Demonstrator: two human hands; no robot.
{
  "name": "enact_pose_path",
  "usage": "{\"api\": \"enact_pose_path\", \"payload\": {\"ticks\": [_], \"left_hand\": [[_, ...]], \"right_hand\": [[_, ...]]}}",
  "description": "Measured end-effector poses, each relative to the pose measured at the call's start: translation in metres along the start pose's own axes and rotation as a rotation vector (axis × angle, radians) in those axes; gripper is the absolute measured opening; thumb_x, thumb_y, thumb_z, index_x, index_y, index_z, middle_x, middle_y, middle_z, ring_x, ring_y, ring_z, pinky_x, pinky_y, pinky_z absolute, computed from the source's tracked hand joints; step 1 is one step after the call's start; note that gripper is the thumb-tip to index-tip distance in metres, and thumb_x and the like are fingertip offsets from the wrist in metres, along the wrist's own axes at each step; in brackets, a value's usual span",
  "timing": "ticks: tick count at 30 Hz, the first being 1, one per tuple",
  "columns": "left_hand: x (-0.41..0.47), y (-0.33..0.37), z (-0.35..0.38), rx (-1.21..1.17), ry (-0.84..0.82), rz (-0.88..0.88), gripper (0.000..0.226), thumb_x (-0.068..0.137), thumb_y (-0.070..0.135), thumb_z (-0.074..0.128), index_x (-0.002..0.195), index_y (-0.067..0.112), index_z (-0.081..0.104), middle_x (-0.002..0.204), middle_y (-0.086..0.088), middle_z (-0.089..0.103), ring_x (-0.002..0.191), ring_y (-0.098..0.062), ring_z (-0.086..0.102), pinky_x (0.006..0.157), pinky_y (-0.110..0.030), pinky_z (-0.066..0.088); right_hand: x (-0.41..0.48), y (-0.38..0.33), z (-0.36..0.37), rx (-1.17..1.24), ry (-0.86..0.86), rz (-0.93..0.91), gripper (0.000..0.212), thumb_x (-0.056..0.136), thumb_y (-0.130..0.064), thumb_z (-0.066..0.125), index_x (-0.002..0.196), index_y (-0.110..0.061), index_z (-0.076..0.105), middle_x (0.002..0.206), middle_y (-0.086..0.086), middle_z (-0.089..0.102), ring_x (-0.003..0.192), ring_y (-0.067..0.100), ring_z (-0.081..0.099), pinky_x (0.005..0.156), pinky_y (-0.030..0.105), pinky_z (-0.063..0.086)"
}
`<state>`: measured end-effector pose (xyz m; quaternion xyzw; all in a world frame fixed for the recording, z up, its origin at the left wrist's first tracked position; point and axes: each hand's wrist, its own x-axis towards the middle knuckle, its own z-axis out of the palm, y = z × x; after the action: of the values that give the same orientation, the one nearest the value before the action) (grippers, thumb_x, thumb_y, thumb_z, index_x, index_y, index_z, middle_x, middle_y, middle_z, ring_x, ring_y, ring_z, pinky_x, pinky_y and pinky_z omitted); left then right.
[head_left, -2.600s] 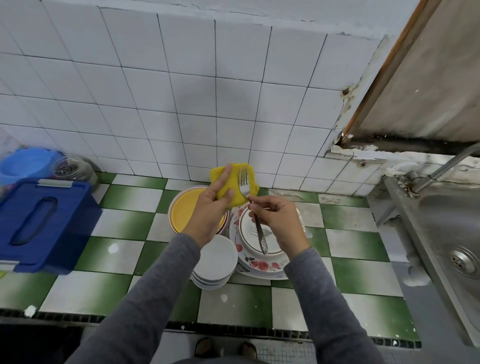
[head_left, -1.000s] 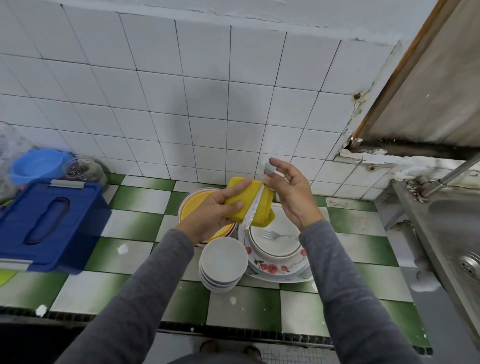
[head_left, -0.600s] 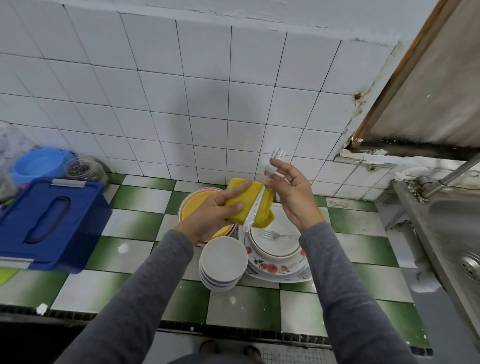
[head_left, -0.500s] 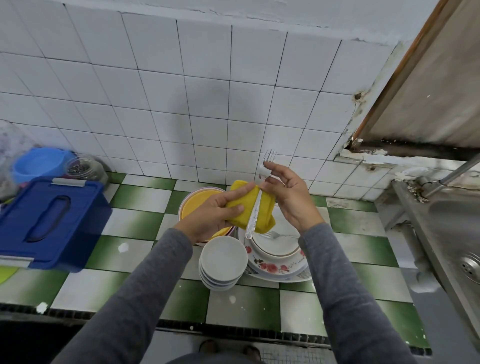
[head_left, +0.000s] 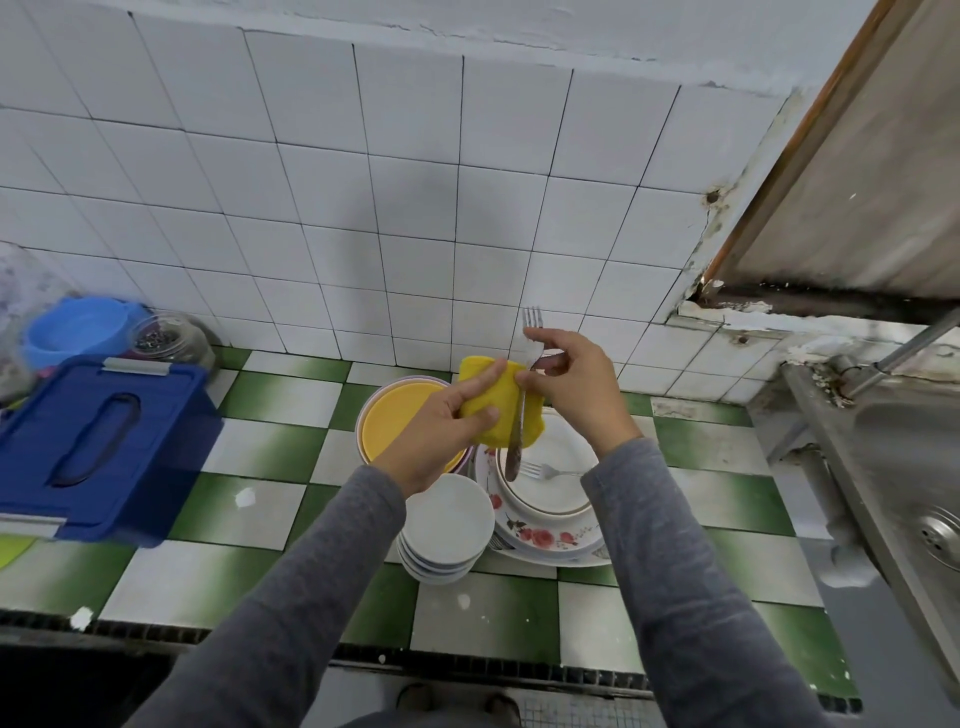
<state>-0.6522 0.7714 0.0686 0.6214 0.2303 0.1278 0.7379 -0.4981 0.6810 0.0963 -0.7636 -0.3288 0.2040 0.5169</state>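
Observation:
My left hand (head_left: 439, 436) grips a yellow sponge (head_left: 501, 402) folded around the shaft of a metal fork (head_left: 530, 332). The fork stands nearly upright, tines up, and its handle end pokes out below the sponge. My right hand (head_left: 576, 384) pinches the fork just under the tines. Both hands hover above a stack of plates: a flowered plate (head_left: 540, 538) with a white plate (head_left: 550, 488) on top. A second fork (head_left: 545, 472) lies on the white plate.
A yellow plate (head_left: 395, 421) sits behind my left hand, and a stack of white bowls (head_left: 447, 525) stands in front. A blue lidded box (head_left: 98, 441), a light blue bowl (head_left: 78, 330) and a glass jar (head_left: 166, 340) are at left. A steel sink (head_left: 904, 467) is at right.
Earlier the sponge wiped the tines while my right hand held the handle low. Now my right hand holds the fork near the tines and the sponge rubs the shaft, sliding up slightly.

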Motion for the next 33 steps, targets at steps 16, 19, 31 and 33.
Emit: {"api": "enact_pose_path", "payload": {"ticks": [16,19,31,33], "left_hand": [[-0.003,0.000,-0.012,-0.223,-0.110,-0.062,0.050,0.091,0.010,0.059,0.132,0.038,0.056,0.142,0.001,0.052,0.125,-0.026,0.057,0.094,-0.037,0.055],[-0.005,0.002,-0.014,-0.228,-0.142,-0.085,0.049,0.091,0.009,0.059,0.131,0.036,0.057,0.140,0.003,0.052,0.121,-0.024,0.059,0.091,-0.035,0.056],[-0.002,0.009,-0.023,-0.211,-0.180,-0.089,0.052,0.090,0.009,0.057,0.137,0.031,0.052,0.143,0.001,0.050,0.119,-0.022,0.060,0.088,-0.031,0.055],[-0.004,0.007,-0.026,-0.166,-0.217,-0.120,0.050,0.093,0.009,0.057,0.137,0.033,0.053,0.148,-0.001,0.045,0.125,-0.028,0.055,0.091,-0.034,0.056]], "right_hand": [[-0.009,0.012,0.013,0.449,-0.021,-0.013,0.038,0.078,0.007,0.077,0.102,-0.022,0.072,0.095,-0.011,0.072,0.087,0.004,0.065,0.082,0.023,0.053],[-0.006,0.009,0.014,0.583,0.056,0.002,0.034,0.078,0.013,0.074,0.099,-0.013,0.071,0.089,-0.006,0.073,0.081,0.004,0.066,0.077,0.019,0.054],[-0.002,0.010,0.016,0.734,0.094,0.032,0.031,0.080,0.011,0.072,0.105,-0.008,0.070,0.098,0.002,0.076,0.088,0.011,0.069,0.080,0.025,0.056],[0.001,0.009,0.013,0.752,0.134,0.025,0.031,0.080,0.012,0.071,0.104,-0.009,0.070,0.099,0.003,0.075,0.090,0.012,0.070,0.082,0.024,0.055]]}}
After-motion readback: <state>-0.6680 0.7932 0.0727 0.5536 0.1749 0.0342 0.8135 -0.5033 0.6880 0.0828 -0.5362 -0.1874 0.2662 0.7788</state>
